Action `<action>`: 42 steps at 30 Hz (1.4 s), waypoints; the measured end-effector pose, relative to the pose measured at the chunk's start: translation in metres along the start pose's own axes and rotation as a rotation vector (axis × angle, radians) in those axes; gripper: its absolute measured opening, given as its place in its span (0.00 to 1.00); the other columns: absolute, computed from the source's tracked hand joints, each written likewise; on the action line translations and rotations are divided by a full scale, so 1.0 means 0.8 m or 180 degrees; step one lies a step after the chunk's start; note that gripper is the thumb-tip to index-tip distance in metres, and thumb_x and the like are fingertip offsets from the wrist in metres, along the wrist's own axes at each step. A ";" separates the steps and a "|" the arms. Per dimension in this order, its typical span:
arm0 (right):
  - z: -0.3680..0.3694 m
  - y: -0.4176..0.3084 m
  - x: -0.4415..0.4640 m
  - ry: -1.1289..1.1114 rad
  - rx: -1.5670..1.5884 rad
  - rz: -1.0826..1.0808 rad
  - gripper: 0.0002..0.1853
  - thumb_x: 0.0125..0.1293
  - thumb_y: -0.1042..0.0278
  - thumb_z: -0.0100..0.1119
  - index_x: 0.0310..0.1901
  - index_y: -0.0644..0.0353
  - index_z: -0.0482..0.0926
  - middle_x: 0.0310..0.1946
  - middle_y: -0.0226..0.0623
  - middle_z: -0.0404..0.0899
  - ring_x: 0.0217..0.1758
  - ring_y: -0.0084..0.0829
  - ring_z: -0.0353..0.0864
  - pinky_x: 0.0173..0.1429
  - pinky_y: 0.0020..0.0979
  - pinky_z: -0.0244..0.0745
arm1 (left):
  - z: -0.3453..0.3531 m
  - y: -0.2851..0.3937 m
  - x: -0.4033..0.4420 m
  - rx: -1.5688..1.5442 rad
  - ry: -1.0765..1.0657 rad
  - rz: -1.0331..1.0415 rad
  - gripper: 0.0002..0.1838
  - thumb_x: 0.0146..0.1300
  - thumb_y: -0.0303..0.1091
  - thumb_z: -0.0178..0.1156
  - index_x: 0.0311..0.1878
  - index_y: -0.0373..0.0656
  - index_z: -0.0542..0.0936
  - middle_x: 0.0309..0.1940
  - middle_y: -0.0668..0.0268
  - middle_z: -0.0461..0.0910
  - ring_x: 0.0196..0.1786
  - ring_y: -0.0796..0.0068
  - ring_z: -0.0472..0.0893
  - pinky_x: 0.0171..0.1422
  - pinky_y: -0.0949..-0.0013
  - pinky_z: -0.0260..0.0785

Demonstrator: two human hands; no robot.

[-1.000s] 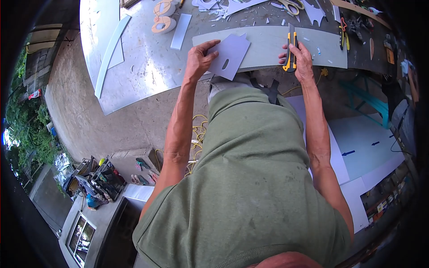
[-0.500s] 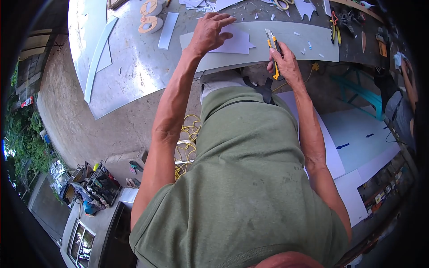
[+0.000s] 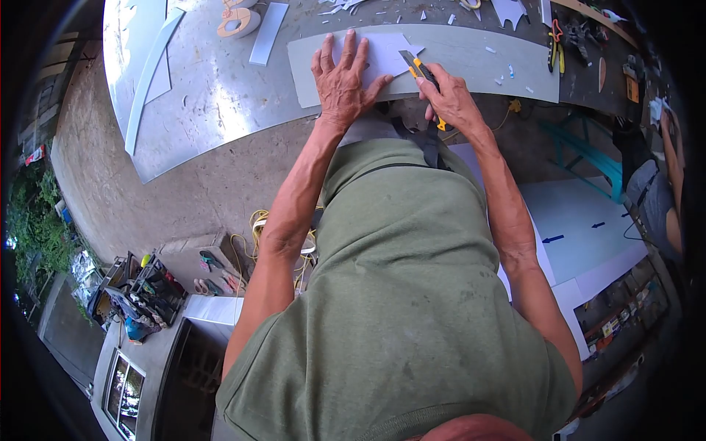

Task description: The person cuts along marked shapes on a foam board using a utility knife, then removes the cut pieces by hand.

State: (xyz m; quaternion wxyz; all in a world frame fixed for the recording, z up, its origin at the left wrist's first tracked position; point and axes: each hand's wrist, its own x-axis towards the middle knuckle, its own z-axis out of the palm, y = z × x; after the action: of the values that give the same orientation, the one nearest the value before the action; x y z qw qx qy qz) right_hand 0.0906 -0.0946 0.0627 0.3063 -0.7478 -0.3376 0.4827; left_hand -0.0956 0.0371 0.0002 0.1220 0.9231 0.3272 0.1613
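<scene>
A pale lilac sheet piece with a pointed tab at its right end lies on a long grey-green board at the table's front edge. My left hand rests on the piece with its fingers spread, covering its left part. In my right hand is a yellow and black utility knife, its blade out and pointing up and left. The blade is just beside the piece's right end; whether it touches is hard to tell.
Tape rolls and a white strip lie on the metal table. Offcuts and red- and yellow-handled pliers are at the back right. Another person is at the far right. Yellow cord lies below.
The piece, earlier held up in my left hand, now lies on the board with that hand spread flat on it. My right hand has brought the knife left, close to the piece.
</scene>
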 end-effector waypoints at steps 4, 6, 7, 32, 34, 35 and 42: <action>0.013 -0.014 0.008 0.0088 -0.0541 -0.0115 0.17 0.77 0.60 0.53 0.56 0.65 0.73 0.18 0.44 0.79 0.18 0.40 0.83 0.31 0.43 0.79 | 0.006 0.010 -0.010 0.0027 0.0173 -0.0248 0.42 0.60 0.68 0.67 0.70 0.49 0.79 0.77 0.61 0.69 0.81 0.46 0.58 0.80 0.41 0.43; 0.013 -0.013 0.014 0.0071 -0.0666 -0.0146 0.16 0.77 0.61 0.53 0.56 0.65 0.73 0.18 0.46 0.79 0.18 0.41 0.83 0.31 0.43 0.79 | 0.008 0.012 -0.007 0.0103 0.0185 -0.0318 0.41 0.60 0.68 0.67 0.70 0.50 0.79 0.77 0.62 0.69 0.81 0.46 0.58 0.80 0.40 0.41; 0.016 -0.009 0.018 0.0080 -0.0788 -0.0201 0.19 0.78 0.60 0.53 0.60 0.65 0.73 0.18 0.42 0.78 0.18 0.37 0.82 0.30 0.39 0.78 | 0.008 0.011 -0.007 0.0133 0.0178 -0.0313 0.41 0.60 0.68 0.67 0.70 0.51 0.79 0.77 0.62 0.69 0.81 0.46 0.58 0.80 0.38 0.40; 0.002 0.007 0.043 0.0936 -0.0561 -0.0771 0.21 0.73 0.56 0.62 0.55 0.67 0.77 0.33 0.46 0.85 0.38 0.43 0.86 0.49 0.41 0.79 | -0.034 -0.025 0.027 -0.0024 -0.0855 0.0640 0.39 0.55 0.44 0.76 0.73 0.63 0.77 0.81 0.69 0.63 0.85 0.45 0.49 0.86 0.37 0.42; 0.017 0.021 0.040 0.0975 -0.0405 -0.0734 0.22 0.72 0.56 0.62 0.55 0.68 0.77 0.34 0.46 0.85 0.37 0.42 0.86 0.48 0.41 0.79 | -0.030 -0.042 0.045 -0.0088 -0.1056 0.0842 0.39 0.54 0.37 0.76 0.73 0.65 0.77 0.81 0.70 0.62 0.85 0.48 0.50 0.87 0.39 0.44; 0.022 0.028 0.040 0.1002 -0.0258 -0.0685 0.22 0.72 0.56 0.62 0.56 0.68 0.77 0.34 0.47 0.85 0.35 0.42 0.87 0.47 0.42 0.79 | -0.027 -0.047 0.054 -0.0164 -0.1263 0.1033 0.41 0.54 0.30 0.76 0.73 0.67 0.77 0.82 0.72 0.61 0.85 0.51 0.51 0.87 0.41 0.46; 0.039 0.008 0.000 0.0612 0.0683 -0.0232 0.20 0.75 0.59 0.58 0.57 0.68 0.75 0.44 0.44 0.88 0.36 0.27 0.88 0.34 0.30 0.85 | -0.034 -0.058 0.087 -0.0145 -0.0989 0.0748 0.38 0.56 0.25 0.73 0.72 0.57 0.77 0.80 0.66 0.64 0.83 0.58 0.59 0.86 0.53 0.55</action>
State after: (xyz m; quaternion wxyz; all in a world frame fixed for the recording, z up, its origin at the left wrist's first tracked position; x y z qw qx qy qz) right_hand 0.0627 -0.0937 0.0470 0.4328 -0.7408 -0.2801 0.4307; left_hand -0.0809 0.1208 0.0248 0.1723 0.9657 0.1906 0.0373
